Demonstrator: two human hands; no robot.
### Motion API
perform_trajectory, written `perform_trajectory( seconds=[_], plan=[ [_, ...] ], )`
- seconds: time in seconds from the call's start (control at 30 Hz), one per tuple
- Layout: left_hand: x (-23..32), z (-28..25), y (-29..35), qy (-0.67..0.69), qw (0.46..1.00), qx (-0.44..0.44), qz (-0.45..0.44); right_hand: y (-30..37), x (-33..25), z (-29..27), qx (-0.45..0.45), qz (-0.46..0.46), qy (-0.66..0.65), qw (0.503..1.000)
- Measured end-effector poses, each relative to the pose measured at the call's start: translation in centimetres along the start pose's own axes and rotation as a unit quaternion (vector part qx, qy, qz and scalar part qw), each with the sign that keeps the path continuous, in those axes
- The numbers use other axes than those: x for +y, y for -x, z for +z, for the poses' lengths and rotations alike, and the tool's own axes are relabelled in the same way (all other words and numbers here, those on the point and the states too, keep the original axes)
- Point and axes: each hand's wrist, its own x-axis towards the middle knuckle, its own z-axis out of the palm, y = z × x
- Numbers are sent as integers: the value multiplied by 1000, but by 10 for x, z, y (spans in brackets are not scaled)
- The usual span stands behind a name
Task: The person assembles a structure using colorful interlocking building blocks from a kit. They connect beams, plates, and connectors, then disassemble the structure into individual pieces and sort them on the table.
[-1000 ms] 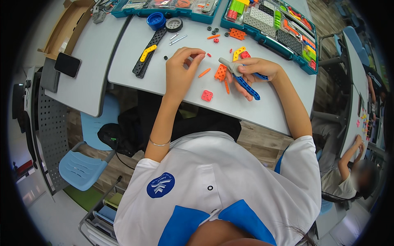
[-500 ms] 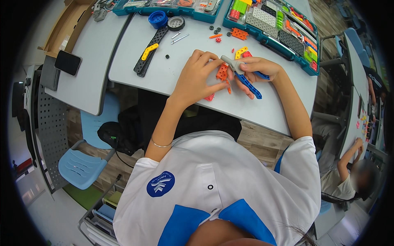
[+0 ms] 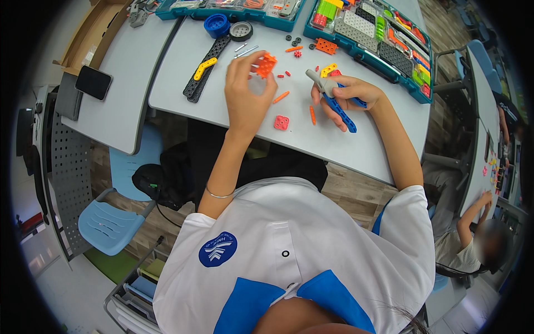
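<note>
My left hand (image 3: 246, 92) is raised over the table, its fingers closed on an orange perforated building piece (image 3: 266, 65). In my right hand (image 3: 350, 97) is a pliers-like tool (image 3: 339, 113) with a grey head and blue handles; its tip points up and to the left. Between my hands lie two orange pins (image 3: 281, 97), a pink square connector (image 3: 282, 123) near the table's front edge, and small red pegs (image 3: 283, 74). Beyond my right hand are a bent yellow beam (image 3: 328, 70) and a red piece (image 3: 335, 73).
Black perforated beams (image 3: 206, 69) carrying a yellow bent beam lie at the left, with a blue wheel rim (image 3: 216, 25) and a grey wheel (image 3: 241, 31). Teal-edged parts cases (image 3: 367, 65) stand at the back. A phone (image 3: 93, 83) rests on the adjoining table. Another person sits far right.
My left hand has moved away to the left, lifting the orange piece from the tool. The pink connector and orange pins are now uncovered. My right hand stays nearly in place.
</note>
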Motion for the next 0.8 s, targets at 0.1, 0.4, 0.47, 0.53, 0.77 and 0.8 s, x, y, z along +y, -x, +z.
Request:
perform_trajectory(
  seconds=[0.1, 0.4, 0.47, 0.53, 0.77, 0.8],
  plan=[
    [-13, -9, -4, -110, 990, 83, 32, 3, 2, -7, 4, -49, 18, 999],
    [-61, -67, -21, -290, 945, 147, -23, -2, -3, -9, 43, -41, 5, 998],
    [-67, -76, -25, -289, 946, 142, -34, -3, -1, -10, 39, -42, 7, 998],
    [-74, -83, -28, -307, 942, 121, -60, -3, -1, -11, 38, -42, 5, 998],
    [-94, -83, -27, -228, 957, 109, -139, -3, -2, -11, 42, -41, -1, 998],
    [-93, -83, -26, -227, 958, 133, -113, -3, -2, -11, 41, -43, -1, 998]
  ],
)
